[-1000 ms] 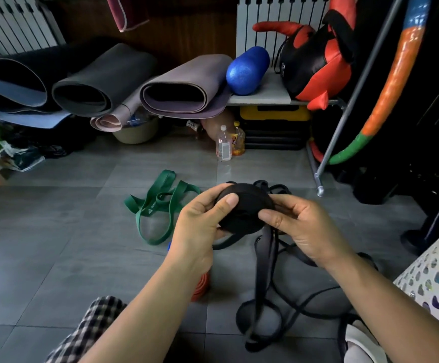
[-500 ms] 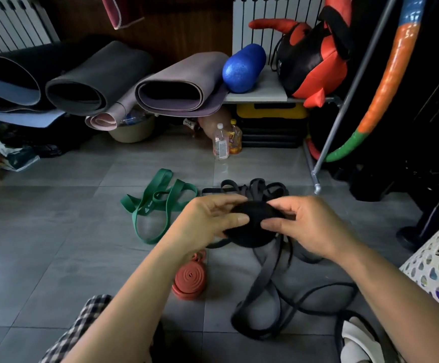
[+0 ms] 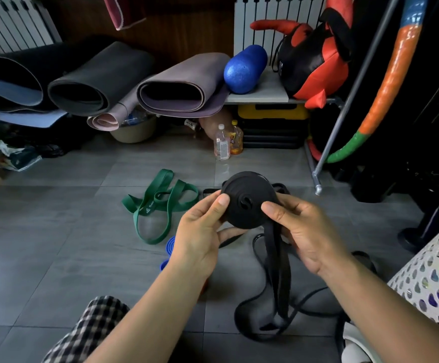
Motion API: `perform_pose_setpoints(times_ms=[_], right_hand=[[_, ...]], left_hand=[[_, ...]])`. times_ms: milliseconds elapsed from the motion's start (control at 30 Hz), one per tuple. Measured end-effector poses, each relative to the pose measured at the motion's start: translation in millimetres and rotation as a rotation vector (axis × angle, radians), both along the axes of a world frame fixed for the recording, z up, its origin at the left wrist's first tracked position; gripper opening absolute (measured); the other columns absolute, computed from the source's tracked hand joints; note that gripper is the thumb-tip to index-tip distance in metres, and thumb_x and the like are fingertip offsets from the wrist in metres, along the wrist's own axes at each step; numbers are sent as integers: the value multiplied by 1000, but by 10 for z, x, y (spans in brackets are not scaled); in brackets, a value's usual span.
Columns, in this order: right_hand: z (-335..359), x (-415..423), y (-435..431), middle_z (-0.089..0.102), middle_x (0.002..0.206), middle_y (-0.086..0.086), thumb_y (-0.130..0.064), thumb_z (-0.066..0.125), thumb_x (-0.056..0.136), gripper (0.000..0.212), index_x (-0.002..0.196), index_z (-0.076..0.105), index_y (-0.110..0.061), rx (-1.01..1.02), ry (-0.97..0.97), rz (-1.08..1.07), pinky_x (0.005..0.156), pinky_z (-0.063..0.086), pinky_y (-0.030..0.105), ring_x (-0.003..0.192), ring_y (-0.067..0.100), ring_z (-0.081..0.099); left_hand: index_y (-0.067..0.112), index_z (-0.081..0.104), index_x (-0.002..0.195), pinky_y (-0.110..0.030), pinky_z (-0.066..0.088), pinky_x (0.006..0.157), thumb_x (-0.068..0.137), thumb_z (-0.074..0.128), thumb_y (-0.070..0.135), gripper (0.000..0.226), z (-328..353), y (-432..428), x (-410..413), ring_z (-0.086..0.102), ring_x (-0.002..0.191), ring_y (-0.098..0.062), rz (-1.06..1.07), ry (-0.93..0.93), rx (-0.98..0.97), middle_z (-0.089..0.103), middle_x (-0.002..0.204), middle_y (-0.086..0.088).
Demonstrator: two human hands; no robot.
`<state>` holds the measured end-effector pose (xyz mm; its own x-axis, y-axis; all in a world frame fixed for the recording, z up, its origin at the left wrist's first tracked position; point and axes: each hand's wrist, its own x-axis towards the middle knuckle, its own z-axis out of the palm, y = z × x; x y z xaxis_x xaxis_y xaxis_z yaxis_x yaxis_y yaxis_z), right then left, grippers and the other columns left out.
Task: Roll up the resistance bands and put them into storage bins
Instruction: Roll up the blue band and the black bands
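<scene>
Your hands have lifted and turned the black coil (image 3: 249, 200) since half a second ago. Then your fingers lay over it and you saw mostly its edge; now its flat spiral face looks straight at you, with the centre hole showing.

Your left hand (image 3: 200, 239) pinches the coil's left rim, thumb on the face and fingers behind. Your right hand (image 3: 307, 231) grips the right rim the same way, where the unrolled strap leaves the coil. Neither hand has let go, so the roll looks tight and intact.

The turn probably added a wrap, but the job on this band is not finished. A long loose tail (image 3: 272, 258) hangs from the coil and lies in loops on the floor (image 3: 56, 231) between your arms. You will likely need several more turns before it can go in.

The green band (image 3: 160, 203) lies unrolled on the floor beyond your left hand. A blue roll (image 3: 170, 244) peeks out just beside that hand. The perforated storage bin (image 3: 435, 271) stands near your right forearm.
</scene>
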<state>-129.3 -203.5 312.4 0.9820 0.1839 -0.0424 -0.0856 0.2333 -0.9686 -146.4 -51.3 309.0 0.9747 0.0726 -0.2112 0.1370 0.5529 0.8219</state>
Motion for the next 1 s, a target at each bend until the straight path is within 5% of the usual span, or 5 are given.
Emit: perform_pose_setpoints(times_ms=[167, 400, 567, 867, 1000], right_hand=[[23, 37, -27, 74, 85, -1, -16, 65, 67, 22, 89, 69, -15, -13, -10, 29, 73, 54, 17, 82, 10, 69], [157, 43, -170, 72, 83, -13, -10, 67, 79, 25, 85, 65, -35, -546, -251, 206, 75, 52, 14, 82, 1, 67], [136, 67, -178, 72, 87, -12, -8, 67, 77, 24, 88, 66, -29, -338, -169, 136, 77, 52, 14, 87, 2, 67], [4, 9, 19, 73, 77, -12, -15, 66, 73, 14, 87, 66, -19, -28, -37, -58, 66, 50, 10, 77, -1, 67], [22, 41, 0, 72, 76, -13, -11, 63, 78, 13, 86, 67, -20, -65, -49, -28, 65, 50, 11, 75, -1, 67]], left_hand=[[2, 61, 98, -41, 59, 63, 74, 59, 13, 26, -31, -12, -43, 69, 85, -29, -94, 43, -128, 70, 95, -15], [19, 64, 101, -36, 58, 65, 82, 61, -1, 28, 126, 189, 100, 67, 77, -16, -291, -105, 589, 68, 95, -4], [7, 63, 102, -35, 58, 53, 82, 60, -1, 22, 115, 127, 78, 67, 67, -22, -103, -59, 410, 69, 83, -3], [-4, 57, 111, -38, 59, 61, 72, 61, 14, 42, 58, -23, 15, 61, 104, -35, 80, 23, -32, 62, 116, -23], [3, 60, 97, -37, 58, 62, 82, 57, 8, 16, -8, -31, -30, 65, 98, -31, 29, 76, -148, 66, 107, -18]])
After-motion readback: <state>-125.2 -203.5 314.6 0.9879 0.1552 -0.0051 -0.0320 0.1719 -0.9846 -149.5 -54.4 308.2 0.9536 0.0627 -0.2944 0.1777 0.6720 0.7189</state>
